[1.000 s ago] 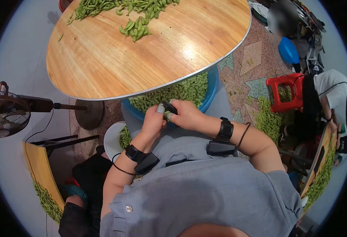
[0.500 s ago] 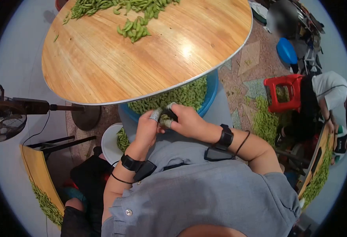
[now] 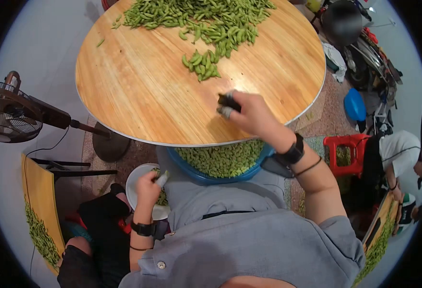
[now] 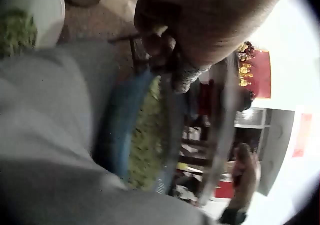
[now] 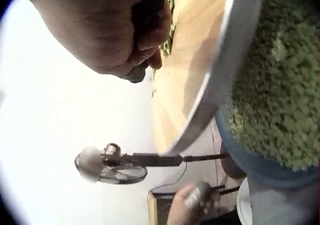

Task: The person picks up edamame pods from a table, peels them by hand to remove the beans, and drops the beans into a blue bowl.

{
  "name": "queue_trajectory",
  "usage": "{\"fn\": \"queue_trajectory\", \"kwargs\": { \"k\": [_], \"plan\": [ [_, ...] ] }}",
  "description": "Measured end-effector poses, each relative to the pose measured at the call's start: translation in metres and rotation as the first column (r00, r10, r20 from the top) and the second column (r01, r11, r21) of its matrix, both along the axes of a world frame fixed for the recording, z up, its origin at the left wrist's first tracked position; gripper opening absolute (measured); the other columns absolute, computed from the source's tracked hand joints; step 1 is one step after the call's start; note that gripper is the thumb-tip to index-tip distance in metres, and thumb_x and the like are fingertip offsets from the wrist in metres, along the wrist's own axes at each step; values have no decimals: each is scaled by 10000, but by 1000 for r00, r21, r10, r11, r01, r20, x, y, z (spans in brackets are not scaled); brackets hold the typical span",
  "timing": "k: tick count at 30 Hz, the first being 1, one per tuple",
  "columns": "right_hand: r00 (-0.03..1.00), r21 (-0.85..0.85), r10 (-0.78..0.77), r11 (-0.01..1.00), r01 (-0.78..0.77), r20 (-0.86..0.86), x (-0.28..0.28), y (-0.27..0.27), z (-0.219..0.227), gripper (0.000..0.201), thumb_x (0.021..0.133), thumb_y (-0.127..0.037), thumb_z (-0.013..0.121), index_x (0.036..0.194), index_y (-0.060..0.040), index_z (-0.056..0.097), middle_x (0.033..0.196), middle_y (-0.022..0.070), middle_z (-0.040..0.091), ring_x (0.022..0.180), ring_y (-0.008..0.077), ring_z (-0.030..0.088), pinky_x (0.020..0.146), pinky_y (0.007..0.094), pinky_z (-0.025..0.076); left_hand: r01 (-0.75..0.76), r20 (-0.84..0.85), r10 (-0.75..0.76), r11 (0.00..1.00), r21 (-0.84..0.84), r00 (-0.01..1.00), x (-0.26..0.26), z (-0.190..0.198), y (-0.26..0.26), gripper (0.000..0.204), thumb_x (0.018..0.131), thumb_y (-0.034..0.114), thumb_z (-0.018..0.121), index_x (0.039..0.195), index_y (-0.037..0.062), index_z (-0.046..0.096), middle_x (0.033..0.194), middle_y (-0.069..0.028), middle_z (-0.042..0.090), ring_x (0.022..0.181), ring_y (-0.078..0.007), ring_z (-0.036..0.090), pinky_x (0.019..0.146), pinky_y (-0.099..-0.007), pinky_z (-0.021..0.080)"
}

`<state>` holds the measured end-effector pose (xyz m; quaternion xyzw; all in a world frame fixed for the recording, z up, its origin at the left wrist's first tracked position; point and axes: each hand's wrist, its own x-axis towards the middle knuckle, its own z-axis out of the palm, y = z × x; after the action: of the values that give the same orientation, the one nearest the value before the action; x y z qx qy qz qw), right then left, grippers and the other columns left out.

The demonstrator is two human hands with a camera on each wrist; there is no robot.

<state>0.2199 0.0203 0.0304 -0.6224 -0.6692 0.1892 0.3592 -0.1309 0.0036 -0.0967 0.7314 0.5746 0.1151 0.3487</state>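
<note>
My right hand [image 3: 256,117], its thumb and finger wrapped in grey at the tips, grips a small black object [image 3: 231,103] above the round wooden table [image 3: 143,91]. Just beyond it lies a small cluster of green pods [image 3: 201,65], with a large pile [image 3: 230,31] behind. My left hand [image 3: 148,189] is curled beside the white bucket [image 3: 133,185], a small green piece [image 3: 166,173] at its wrapped fingertip. Green pods [image 3: 162,198] lie in the bucket. Under the table edge, a blue basin [image 3: 196,178] holds shelled beans [image 3: 220,161].
A fan [image 3: 14,110] stands at the left. Beside me at lower left sits a person in black [image 3: 105,216], near another table [image 3: 43,192] with pods. On the right are a red stool [image 3: 333,156], a person in a white top [image 3: 398,149] and a blue object [image 3: 355,104].
My hands, together over the basin before, are now apart: the right has moved forward over the table with the black object, the left back to the bucket. The head view has shifted.
</note>
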Motion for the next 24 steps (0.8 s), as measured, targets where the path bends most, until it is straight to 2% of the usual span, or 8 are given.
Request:
{"fn": "queue_trajectory", "kwargs": {
  "k": [3, 7, 9, 12, 14, 20, 22, 24],
  "plan": [
    [988, -12, -79, 997, 81, 130, 20, 55, -3, 239, 792, -206, 679, 846, 5, 582, 685, 193, 588, 577, 298, 552, 562, 373, 458, 239, -317, -112, 887, 395, 942, -36, -3, -14, 284, 711, 219, 735, 894, 19, 648, 890, -190, 627, 809, -346, 590, 724, -406, 478],
    [949, 58, -224, 975, 217, 220, 20, 109, -21, 273, 764, -217, 670, 858, 16, 563, 711, 221, 590, 672, 355, 591, 622, 414, 467, 95, -436, 126, 888, 451, 891, -29, 13, -23, 237, 727, 158, 702, 908, 13, 652, 1016, -182, 612, 989, -327, 568, 818, -405, 449],
    [949, 44, -228, 974, 224, 218, 16, 118, -25, 283, 753, -215, 667, 863, 23, 559, 721, 229, 592, 708, 377, 598, 645, 427, 469, -143, 33, 141, 921, 363, 990, -19, 25, -11, 189, 766, 101, 661, 936, 18, 655, 958, -154, 627, 914, -304, 598, 785, -375, 467],
    [954, 15, -235, 972, 236, 186, 12, 111, -24, 274, 758, -216, 683, 865, 13, 576, 692, 155, 611, 628, 275, 596, 576, 369, 466, -149, 302, 63, 951, 271, 951, 24, 71, 1, 195, 800, 58, 619, 988, 23, 654, 917, -128, 633, 824, -267, 621, 728, -332, 482],
    [979, -328, -153, 939, 102, -134, 12, 88, -10, 287, 772, -229, 710, 926, -9, 607, 689, 36, 599, 584, 132, 548, 515, 283, 430, -71, 483, -54, 969, 236, 874, 58, 90, 11, 202, 848, 34, 569, 1032, -30, 621, 926, -115, 634, 757, -157, 609, 715, -277, 496],
    [905, -365, -6, 916, -165, -425, -16, 1, 24, 278, 811, -207, 672, 970, 10, 605, 785, 30, 603, 722, 109, 530, 645, 282, 457, 161, 618, -211, 977, 136, 757, 137, 109, 33, 229, 899, 55, 515, 1103, -21, 588, 861, -58, 623, 714, -93, 582, 645, -236, 485],
    [895, -272, -16, 955, -118, -445, -15, -13, 16, 280, 829, -187, 646, 1015, 15, 592, 812, 38, 603, 745, 109, 531, 665, 278, 458, 334, 736, -10, 895, -295, 677, 141, 111, 33, 181, 874, 40, 497, 1022, 20, 599, 773, -26, 607, 622, -83, 543, 551, -210, 431],
    [887, -171, -10, 982, -77, -462, -18, -30, 13, 312, 867, -103, 527, 1148, 32, 530, 884, 89, 601, 803, 128, 544, 722, 283, 464, 333, 781, 90, 870, -363, 618, 142, 108, 33, 179, 873, 27, 478, 1005, 26, 599, 762, -9, 594, 602, -65, 516, 530, -196, 405]
  ]
}}
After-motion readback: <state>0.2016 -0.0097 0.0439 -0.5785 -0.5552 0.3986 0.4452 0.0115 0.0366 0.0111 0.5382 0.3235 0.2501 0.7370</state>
